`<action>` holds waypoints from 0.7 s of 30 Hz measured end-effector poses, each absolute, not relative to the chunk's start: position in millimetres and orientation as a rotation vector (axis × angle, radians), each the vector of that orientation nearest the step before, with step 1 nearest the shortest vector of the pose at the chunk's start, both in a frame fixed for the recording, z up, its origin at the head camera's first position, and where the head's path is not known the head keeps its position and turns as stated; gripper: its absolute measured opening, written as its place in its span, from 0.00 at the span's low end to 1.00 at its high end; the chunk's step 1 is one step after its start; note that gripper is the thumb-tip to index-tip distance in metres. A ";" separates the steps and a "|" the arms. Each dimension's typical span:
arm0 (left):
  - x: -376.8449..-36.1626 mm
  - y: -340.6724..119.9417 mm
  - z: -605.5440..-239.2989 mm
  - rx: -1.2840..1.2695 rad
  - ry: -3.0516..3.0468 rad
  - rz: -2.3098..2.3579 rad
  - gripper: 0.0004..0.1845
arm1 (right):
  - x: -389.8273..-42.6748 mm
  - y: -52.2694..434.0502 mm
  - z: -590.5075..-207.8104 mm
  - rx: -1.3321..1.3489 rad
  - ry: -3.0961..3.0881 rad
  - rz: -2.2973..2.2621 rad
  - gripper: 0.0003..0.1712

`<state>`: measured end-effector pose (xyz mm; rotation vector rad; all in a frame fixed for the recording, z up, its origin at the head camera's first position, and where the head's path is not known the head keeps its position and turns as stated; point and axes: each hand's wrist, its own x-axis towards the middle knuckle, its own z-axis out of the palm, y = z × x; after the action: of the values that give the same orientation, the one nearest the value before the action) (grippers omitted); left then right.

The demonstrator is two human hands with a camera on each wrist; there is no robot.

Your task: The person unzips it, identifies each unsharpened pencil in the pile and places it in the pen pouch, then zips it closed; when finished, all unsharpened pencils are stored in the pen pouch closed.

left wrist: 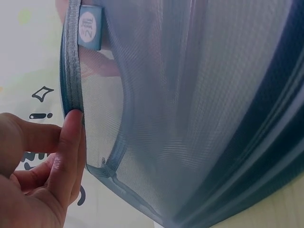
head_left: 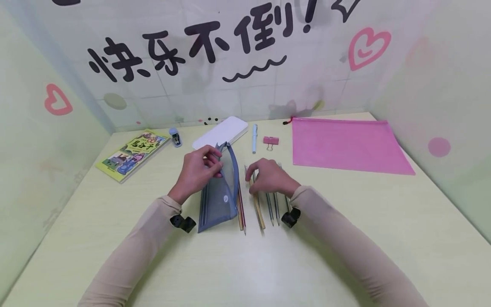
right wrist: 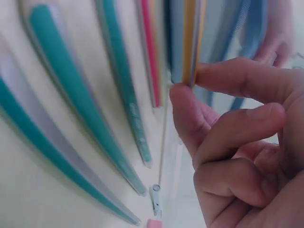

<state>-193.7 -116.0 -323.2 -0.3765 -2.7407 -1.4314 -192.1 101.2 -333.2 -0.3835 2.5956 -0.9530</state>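
Note:
My left hand (head_left: 197, 171) pinches the rim of a blue-grey mesh pencil case (head_left: 219, 198) between thumb and fingers. In the left wrist view the case's mouth gapes beside a small round-marked label (left wrist: 89, 27). To the right, my right hand (head_left: 270, 175) pinches a yellow-tan pencil (head_left: 258, 211) at one end between thumb and index finger, with its other fingers curled in. Several teal pencils (right wrist: 71, 90) lie on the table beneath and beside this hand. A red pencil (head_left: 242, 213) lies along the right edge of the case.
A pink pouch (head_left: 345, 147) lies at the back right. Behind my hands are a pink binder clip (head_left: 270, 140), a light blue pen (head_left: 255, 138) and a white case (head_left: 220, 133). A blue-capped small bottle (head_left: 175, 137) and a yellow book (head_left: 134, 154) sit at the back left.

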 end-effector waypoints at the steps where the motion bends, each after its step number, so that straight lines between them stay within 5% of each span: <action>1: -193.8 -115.3 -323.0 -0.378 -2.743 -1.434 0.12 | -192.7 103.7 -331.4 -0.375 2.583 -0.994 0.14; 21: -191.2 -109.5 -326.1 -0.359 -2.786 -1.418 0.14 | -205.1 84.9 -328.2 -0.210 2.578 -1.818 0.12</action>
<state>-191.2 -109.5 -326.1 -0.3593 -2.7862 -1.4177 -205.1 84.9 -328.2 -0.2096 2.5782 -1.8178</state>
